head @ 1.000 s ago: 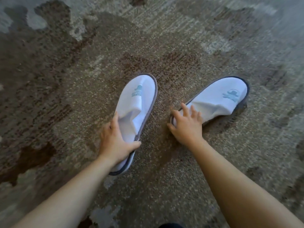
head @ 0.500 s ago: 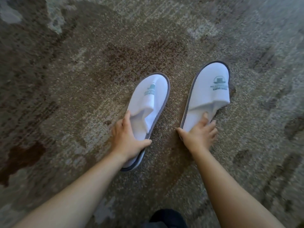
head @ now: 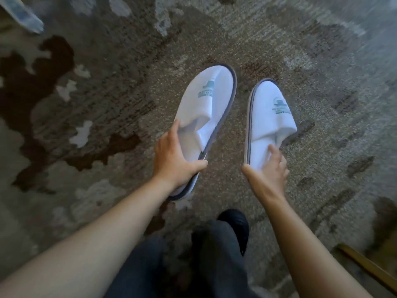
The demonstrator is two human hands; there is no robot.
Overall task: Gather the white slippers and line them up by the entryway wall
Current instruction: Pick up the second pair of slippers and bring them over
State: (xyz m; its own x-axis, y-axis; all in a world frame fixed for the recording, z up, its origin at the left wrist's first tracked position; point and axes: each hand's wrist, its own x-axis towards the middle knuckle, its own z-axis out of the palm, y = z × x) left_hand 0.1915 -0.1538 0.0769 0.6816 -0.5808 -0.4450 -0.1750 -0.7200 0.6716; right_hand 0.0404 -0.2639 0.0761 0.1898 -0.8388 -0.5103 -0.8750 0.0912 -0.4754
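Note:
Two white slippers with grey edging and a teal logo are in my hands, lifted above the patterned carpet. My left hand [head: 174,160] is closed around the heel part of the left slipper [head: 206,104], thumb on its right edge. My right hand [head: 268,173] grips the heel end of the right slipper [head: 270,117], fingers on the insole and thumb under its left edge. Both toes point away from me. The two slippers hang side by side with a gap between them.
Brown, grey and cream patterned carpet [head: 107,93] fills the view. My dark-trousered legs and a dark shoe [head: 234,222] stand below the hands. A wooden edge [head: 365,265] shows at the lower right. A blurred pale object [head: 21,14] lies at the top left.
Both slippers have come up off the carpet in my hands. The right slipper has turned from angled to pointing straight ahead. The view has pulled back, and my legs show.

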